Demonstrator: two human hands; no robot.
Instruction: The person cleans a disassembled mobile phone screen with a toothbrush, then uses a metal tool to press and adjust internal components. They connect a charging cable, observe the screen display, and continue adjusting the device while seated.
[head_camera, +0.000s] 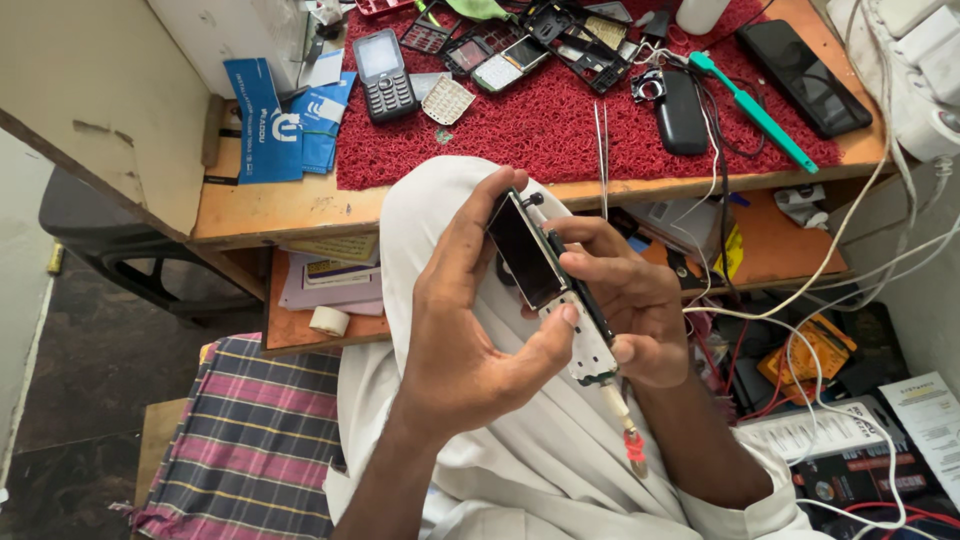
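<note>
- On the wooden worktop (300, 205) lies a red mat (560, 130) covering most of its middle and right side, and a keypad phone (383, 75) rests near the mat's far left corner.
- Loose phone frames and boards (520, 45) crowd the mat's far edge; a black handset (682, 112) and a teal-handled brush (755, 110) lie toward the right, with a dark slab phone (805, 65) by the far right corner.
- Tweezers (603, 150) lie across the mat's near edge, tips hanging out over the worktop's front edge just behind the hands (nothing else stands between the camera and the work).
- Blue packets (270, 120) sit on the bare wood at the mat's left edge; white cables (860, 230) trail down past the right end to a cluttered lower shelf (780, 240).
- The stripped phone assembly (550, 285) is held in front of the worktop's front edge, above the person's white-clothed lap.
- Its long axis runs slantwise: the dark screen end points up and toward the worktop, the pale keypad-board end points down toward the person.
- The left hand (470, 330) pinches it, thumb on the board's lower part, fingers curled behind the screen.
- The right hand (630, 305) cups the other side, fingers closed along its edge; a thin tool with a red band (628, 425) sticks out below it.
</note>
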